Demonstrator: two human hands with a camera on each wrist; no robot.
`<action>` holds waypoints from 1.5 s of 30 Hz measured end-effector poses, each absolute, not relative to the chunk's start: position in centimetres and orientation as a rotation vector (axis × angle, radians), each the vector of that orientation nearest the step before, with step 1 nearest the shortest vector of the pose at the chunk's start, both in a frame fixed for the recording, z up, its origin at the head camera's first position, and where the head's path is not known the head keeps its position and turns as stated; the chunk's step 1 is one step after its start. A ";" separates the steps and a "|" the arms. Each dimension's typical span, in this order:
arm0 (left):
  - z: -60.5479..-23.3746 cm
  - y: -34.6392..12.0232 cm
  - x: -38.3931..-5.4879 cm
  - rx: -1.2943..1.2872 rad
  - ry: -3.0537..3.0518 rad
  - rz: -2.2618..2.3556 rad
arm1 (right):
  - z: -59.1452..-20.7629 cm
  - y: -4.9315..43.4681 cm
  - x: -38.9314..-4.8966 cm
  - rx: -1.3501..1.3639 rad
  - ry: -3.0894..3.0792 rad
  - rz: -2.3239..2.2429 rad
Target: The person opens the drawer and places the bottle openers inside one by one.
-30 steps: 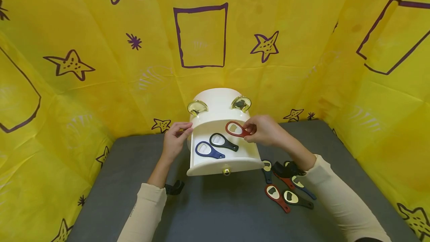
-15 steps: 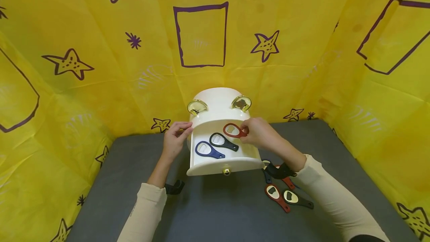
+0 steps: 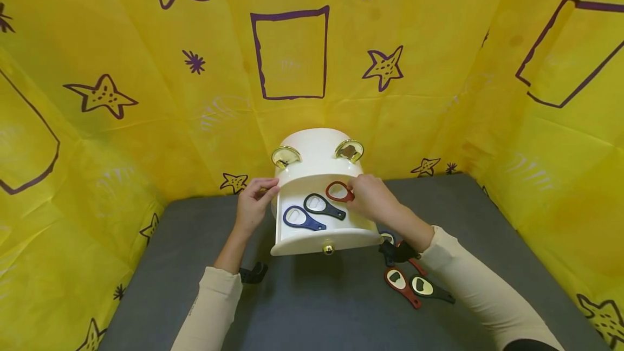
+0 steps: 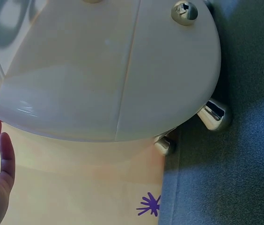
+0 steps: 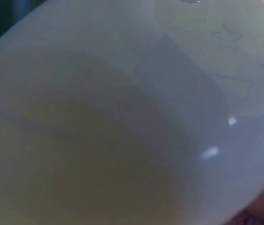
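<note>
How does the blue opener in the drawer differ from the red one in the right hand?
The blue opener is blue-rimmed, the red opener red-rimmed. The blue opener lies untouched; the right hand holds the red opener, hiding part of its handle. The blue opener sits nearer the drawer's front than the red opener. Both have rounded, pale-centred heads.

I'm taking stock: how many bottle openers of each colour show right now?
Red bottle openers: 3, one in the right hand, two on the table
Black bottle openers: 2, one in the drawer, one on the table
Blue bottle openers: 2, one in the drawer, one on the table
Total: 7 visible; the right sleeve may hide more
</note>
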State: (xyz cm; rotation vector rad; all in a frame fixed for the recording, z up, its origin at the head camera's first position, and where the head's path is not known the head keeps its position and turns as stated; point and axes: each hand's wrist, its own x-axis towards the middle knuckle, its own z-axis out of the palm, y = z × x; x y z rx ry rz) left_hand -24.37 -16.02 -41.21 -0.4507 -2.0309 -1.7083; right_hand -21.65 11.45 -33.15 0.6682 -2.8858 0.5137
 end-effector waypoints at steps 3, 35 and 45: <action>-40.3 -15.8 -23.6 -0.452 -2.039 -1.702 | -33.3 11.3 -21.6 0.660 -2.894 0.516; -42.3 -16.3 -25.3 -0.427 -2.020 -1.727 | -33.6 16.9 -21.9 0.508 -2.821 1.276; -39.8 -15.8 -23.5 -0.453 -2.050 -1.720 | -33.9 19.1 -20.5 0.534 -2.807 1.449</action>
